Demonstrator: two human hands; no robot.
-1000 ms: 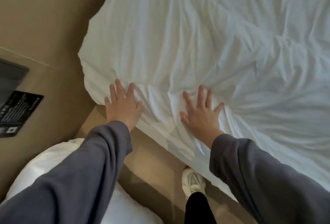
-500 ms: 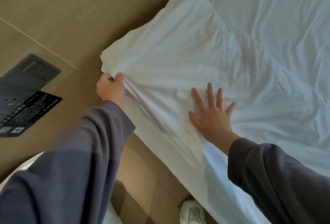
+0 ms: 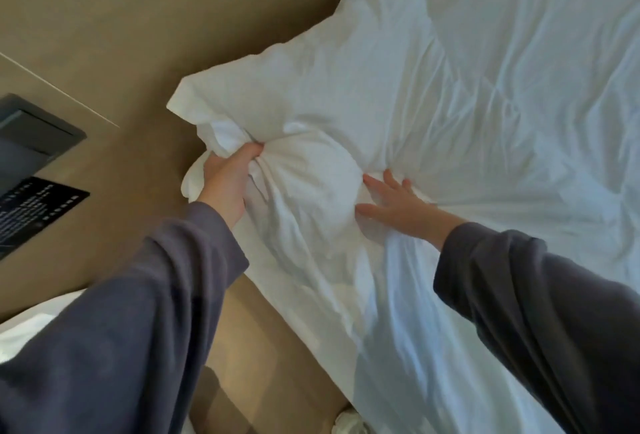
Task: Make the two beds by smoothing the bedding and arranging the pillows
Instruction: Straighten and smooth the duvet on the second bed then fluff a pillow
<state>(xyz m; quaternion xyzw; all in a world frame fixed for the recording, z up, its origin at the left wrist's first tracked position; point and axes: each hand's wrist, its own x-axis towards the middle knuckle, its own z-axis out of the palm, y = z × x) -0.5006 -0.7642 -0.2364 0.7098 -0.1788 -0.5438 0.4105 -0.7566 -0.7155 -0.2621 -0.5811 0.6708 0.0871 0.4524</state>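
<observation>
A white duvet (image 3: pixel 485 104) covers the bed and fills the right and upper part of the view, wrinkled all over. Its near left corner is bunched into a lump (image 3: pixel 311 170). My left hand (image 3: pixel 228 177) is shut on that bunched corner at the bed's left edge, with folds spilling out around the fingers. My right hand (image 3: pixel 398 205) lies flat with fingers spread on the duvet just right of the lump. Both arms wear grey sleeves. White bedding of the second bed (image 3: pixel 31 326) shows at the lower left, mostly hidden by my left arm.
A tan wall or headboard panel (image 3: pixel 138 35) runs along the left. On it are a dark switch panel (image 3: pixel 31 135) and a black printed card (image 3: pixel 34 208). A narrow strip of floor (image 3: pixel 263 347) lies between the beds, with a white shoe (image 3: pixel 349 425) at the bottom.
My left hand went from lying flat to gripping the duvet corner and has gathered it into a lump. My right hand stayed flat on the duvet. The view has shifted toward the bed's corner.
</observation>
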